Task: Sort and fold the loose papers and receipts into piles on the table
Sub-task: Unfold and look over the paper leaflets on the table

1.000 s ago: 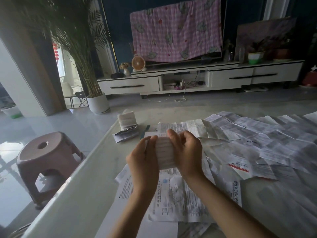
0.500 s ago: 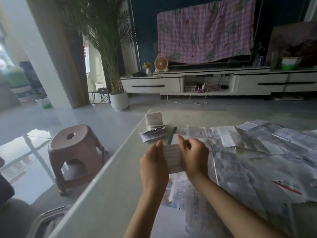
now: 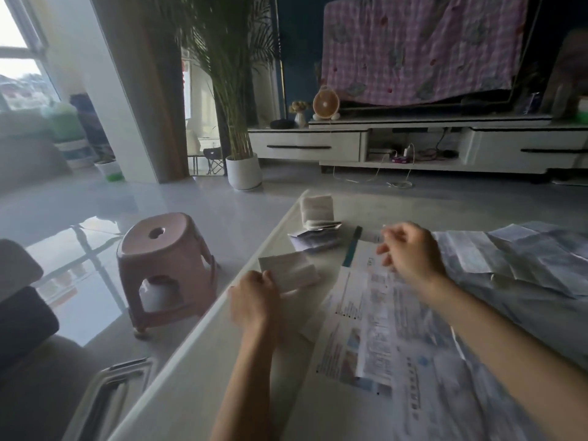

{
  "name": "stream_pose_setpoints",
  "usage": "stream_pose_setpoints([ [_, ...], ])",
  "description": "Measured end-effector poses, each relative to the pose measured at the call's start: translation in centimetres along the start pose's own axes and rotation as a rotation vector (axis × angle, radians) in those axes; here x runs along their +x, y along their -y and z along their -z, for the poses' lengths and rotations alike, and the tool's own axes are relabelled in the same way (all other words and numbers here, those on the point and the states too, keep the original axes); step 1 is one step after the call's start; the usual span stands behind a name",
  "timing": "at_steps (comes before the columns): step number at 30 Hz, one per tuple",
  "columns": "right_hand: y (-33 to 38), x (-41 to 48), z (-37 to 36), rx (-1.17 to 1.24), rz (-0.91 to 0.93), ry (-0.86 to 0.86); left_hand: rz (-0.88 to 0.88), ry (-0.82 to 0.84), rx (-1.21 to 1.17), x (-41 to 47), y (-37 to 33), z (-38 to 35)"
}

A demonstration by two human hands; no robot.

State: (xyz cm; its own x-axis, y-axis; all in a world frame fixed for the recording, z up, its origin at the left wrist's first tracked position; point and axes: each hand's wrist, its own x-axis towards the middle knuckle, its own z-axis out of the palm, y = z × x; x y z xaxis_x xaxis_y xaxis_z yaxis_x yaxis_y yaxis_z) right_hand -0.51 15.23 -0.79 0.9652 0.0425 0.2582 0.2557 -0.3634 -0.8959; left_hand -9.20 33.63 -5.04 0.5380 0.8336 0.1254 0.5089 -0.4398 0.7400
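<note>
My left hand [image 3: 254,299] pinches a small folded white receipt [image 3: 291,270] by its near corner, just above the table's left edge. My right hand [image 3: 410,249] hovers to the right with loosely curled fingers and holds nothing, above the loose papers [image 3: 375,332] spread over the table. A small pile of folded receipts [image 3: 316,208] sits at the far left corner, with a second flatter pile [image 3: 313,238] just in front of it. More unfolded sheets [image 3: 521,256] cover the right side.
The pale table [image 3: 203,361] runs from lower left to far right. A dark green pen [image 3: 352,246] lies by the piles. A pink plastic stool [image 3: 165,268] stands on the floor to the left, with a potted palm [image 3: 243,170] and a TV cabinet [image 3: 413,144] beyond.
Both hands held the receipt together before. Now my right hand has let go and moved right, while my left hand carries the folded receipt leftward. The view has swung left.
</note>
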Motion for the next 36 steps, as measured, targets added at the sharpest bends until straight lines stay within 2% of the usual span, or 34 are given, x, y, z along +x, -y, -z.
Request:
stream_pose_setpoints([
  [2,-1.4,-1.0,3.5,0.011,-0.015,0.073,-0.041,0.001,0.15,-0.1,0.3,-0.5],
  [4,-2.6,-1.9,6.5,-0.004,-0.035,0.097,-0.062,-0.002,0.2,0.0,0.5,-0.5],
  [8,-4.1,-4.0,10.4,-0.034,-0.041,0.128,-0.186,-0.068,0.12,-1.3,-0.9,0.0],
  [11,-4.0,-5.4,11.1,-0.133,0.032,0.211,-0.422,-0.086,0.023,-4.5,-2.4,0.0],
  [13,-3.6,-7.3,12.2,-0.183,0.048,0.329,-0.615,-0.009,-0.047,-8.1,-3.8,-0.3],
  [16,-2.6,-10.4,12.7,-0.381,0.032,0.626,-0.694,0.247,-0.097,-11.2,-5.2,-0.7],
  [18,-2.4,-12.0,13.0,-0.488,0.031,0.754,-0.672,0.384,-0.095,-12.2,-6.0,-1.0],
  [22,-3.2,-14.0,12.8,-0.765,0.186,0.811,-0.621,0.497,-0.08,-13.0,-6.1,-1.2],
  [26,-3.6,-14.6,12.5,-0.84,0.286,0.729,-0.593,0.519,-0.114,-12.5,-5.9,-0.9],
  [28,-3.8,-14.5,12.4,-0.79,0.342,0.619,-0.499,0.54,-0.209,-11.8,-5.8,-0.5],
  [30,-3.7,-14.2,12.5,-0.69,0.345,0.538,-0.344,0.575,-0.405,-11.2,-5.9,0.4],
  [33,-2.5,-12.6,12.9,-0.456,0.237,0.451,-0.127,0.558,-0.701,-10.3,-6.1,1.4],
  [36,0.0,-10.7,13.9,-0.154,0.134,0.348,-0.007,0.604,-0.821,-9.8,-5.7,1.3],
])
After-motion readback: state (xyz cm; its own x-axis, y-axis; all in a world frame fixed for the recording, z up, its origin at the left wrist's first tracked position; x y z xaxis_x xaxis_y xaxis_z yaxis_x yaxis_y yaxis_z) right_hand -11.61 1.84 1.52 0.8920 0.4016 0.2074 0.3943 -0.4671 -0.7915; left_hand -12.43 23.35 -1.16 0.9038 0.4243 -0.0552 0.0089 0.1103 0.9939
